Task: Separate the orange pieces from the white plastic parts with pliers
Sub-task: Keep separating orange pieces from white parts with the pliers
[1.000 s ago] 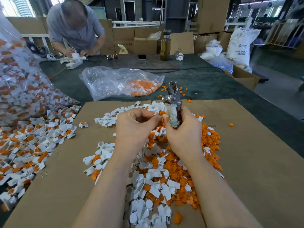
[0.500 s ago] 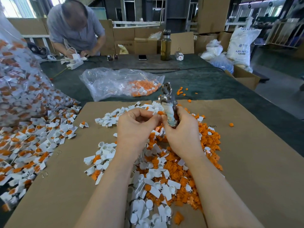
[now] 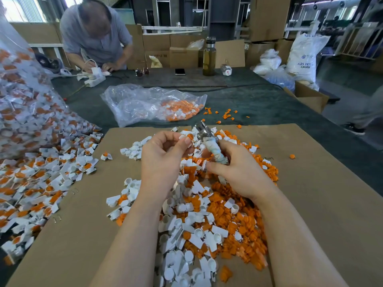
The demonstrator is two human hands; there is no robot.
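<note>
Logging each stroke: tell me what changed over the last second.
The pliers dropped from upright to tilted, head lower and nearer the white-and-orange piece pinched by the left hand. The right hand keeps gripping the wrapped handles; the piles look unchanged.

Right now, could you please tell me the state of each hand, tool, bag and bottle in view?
left hand: pinching a white part with an orange piece
right hand: gripping the pliers by the wrapped handles
pliers: nose raised beside the pinched part; jaws too blurred to judge
clear bag: lying flat, mouth open, orange pieces inside
bottle: upright, capped
</note>
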